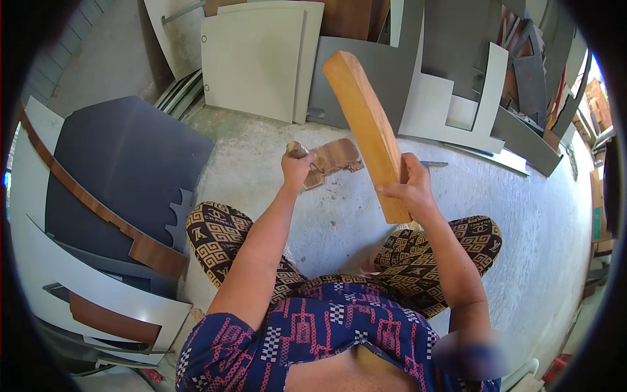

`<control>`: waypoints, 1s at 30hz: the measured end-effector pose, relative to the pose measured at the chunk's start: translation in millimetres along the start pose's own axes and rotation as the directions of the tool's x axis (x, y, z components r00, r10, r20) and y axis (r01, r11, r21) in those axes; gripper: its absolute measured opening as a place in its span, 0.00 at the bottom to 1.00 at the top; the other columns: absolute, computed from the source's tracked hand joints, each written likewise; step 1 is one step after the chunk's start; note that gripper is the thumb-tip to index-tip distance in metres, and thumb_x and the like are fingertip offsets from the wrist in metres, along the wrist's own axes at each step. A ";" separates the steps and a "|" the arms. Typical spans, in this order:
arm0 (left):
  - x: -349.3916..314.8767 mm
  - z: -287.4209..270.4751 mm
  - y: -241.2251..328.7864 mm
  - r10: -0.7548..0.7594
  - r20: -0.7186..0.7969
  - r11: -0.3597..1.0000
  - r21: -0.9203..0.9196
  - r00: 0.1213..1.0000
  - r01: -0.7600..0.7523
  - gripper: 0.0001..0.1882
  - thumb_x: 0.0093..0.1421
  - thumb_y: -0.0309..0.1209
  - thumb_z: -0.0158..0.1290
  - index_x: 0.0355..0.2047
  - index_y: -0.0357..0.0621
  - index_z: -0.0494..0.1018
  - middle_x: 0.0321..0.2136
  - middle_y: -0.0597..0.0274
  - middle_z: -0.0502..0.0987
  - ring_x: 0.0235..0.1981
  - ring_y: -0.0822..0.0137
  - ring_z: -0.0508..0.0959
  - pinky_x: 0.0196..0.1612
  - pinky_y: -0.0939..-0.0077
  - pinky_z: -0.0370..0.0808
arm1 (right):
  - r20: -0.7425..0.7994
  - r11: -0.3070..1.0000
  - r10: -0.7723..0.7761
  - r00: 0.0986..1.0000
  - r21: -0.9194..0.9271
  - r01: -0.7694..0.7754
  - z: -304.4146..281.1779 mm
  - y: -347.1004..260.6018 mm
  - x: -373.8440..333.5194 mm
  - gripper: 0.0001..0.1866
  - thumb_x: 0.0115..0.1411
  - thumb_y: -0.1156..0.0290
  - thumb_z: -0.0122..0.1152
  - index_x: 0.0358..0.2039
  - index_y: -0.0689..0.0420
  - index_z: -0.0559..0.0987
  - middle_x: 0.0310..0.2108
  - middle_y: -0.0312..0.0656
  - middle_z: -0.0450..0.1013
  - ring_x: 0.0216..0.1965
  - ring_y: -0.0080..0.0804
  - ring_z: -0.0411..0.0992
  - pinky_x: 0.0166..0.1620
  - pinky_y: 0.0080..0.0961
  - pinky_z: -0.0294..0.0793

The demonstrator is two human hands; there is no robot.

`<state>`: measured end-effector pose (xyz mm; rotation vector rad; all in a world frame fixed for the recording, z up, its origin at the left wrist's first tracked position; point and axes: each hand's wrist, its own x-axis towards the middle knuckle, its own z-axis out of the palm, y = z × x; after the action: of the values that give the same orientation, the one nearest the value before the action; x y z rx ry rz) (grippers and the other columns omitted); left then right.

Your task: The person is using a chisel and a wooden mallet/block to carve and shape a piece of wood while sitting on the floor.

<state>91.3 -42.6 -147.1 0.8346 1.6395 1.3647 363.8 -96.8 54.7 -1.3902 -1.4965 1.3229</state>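
My left hand is closed around the thick wooden handle of a chisel, held over a brown board piece that lies on the floor. Most of the chisel's blade is hidden by the fingers and the board. The board's near edge is ragged, with small chips beside it. In my right hand is a long, squared wooden block, gripped near its lower end. The block is raised and tilted, its far end leaning left, apart from the chisel.
A thin dark metal strip lies right of the block. White panels and grey sheets lean at the back. Cut-out board offcuts stand at the far right. A dark panel and a brown strip are at the left.
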 end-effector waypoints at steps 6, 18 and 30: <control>4.8 4.4 -12.4 -0.018 -0.018 0.978 0.209 1.000 0.021 0.13 0.43 0.29 0.64 0.26 0.36 0.75 0.25 0.57 0.79 0.27 0.63 0.78 0.34 0.67 0.74 | -0.089 0.954 -0.284 0.955 -0.129 0.272 19.1 -5.2 -6.7 0.30 0.41 0.68 0.72 0.43 0.64 0.68 0.30 0.43 0.72 0.32 0.31 0.72 0.38 0.27 0.72; -13.0 15.8 6.5 0.132 -0.018 0.990 0.047 0.991 -0.131 0.18 0.48 0.29 0.63 0.40 0.37 0.76 0.35 0.53 0.81 0.38 0.61 0.81 0.42 0.71 0.75 | 0.158 0.729 -0.176 0.972 -0.642 0.237 33.8 1.0 2.2 0.31 0.40 0.64 0.70 0.46 0.55 0.69 0.33 0.53 0.75 0.36 0.54 0.74 0.39 0.42 0.73; 9.5 6.1 -33.0 0.571 0.035 0.779 0.291 0.820 -0.555 0.16 0.49 0.32 0.61 0.38 0.37 0.75 0.30 0.55 0.80 0.33 0.59 0.80 0.38 0.67 0.75 | 0.189 0.693 -0.044 0.981 -0.701 0.166 36.6 18.5 4.6 0.32 0.40 0.61 0.71 0.47 0.53 0.71 0.35 0.53 0.76 0.38 0.52 0.75 0.42 0.39 0.73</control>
<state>93.2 -37.9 -181.6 1.5791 1.7306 1.5675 333.2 -102.0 27.5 -1.6383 -2.3267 0.7897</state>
